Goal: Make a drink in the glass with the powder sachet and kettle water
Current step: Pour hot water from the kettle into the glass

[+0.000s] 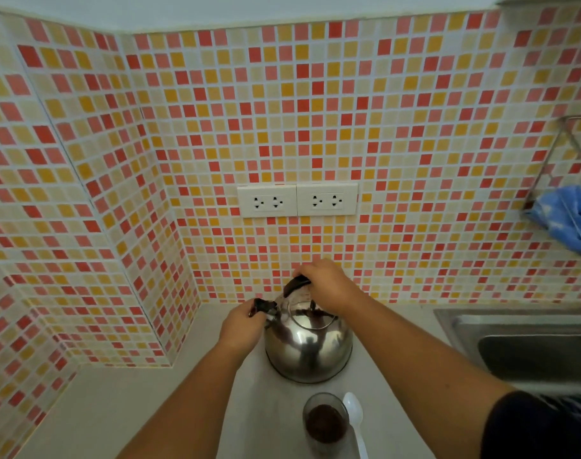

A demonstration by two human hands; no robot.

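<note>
Right hand point(327, 284) gripping round steel kettle point(307, 342) handle | left hand point(241, 329) pinching its black spout cap | clear glass point(325, 424) holding brown powder and white plastic spoon point(355, 419) nearest | steel sink point(531, 346) rightward

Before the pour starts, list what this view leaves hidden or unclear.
- Kettle water level: steel body hides it.
- Spout cap: left hand covers it; open or closed unclear.
- Handle: mostly under right hand.
- Glass base: cut off by the bottom edge.
- Spoon handle end: cut off likewise.
- Powder sachet: not in view.
- Sink: cut off at right.
</note>
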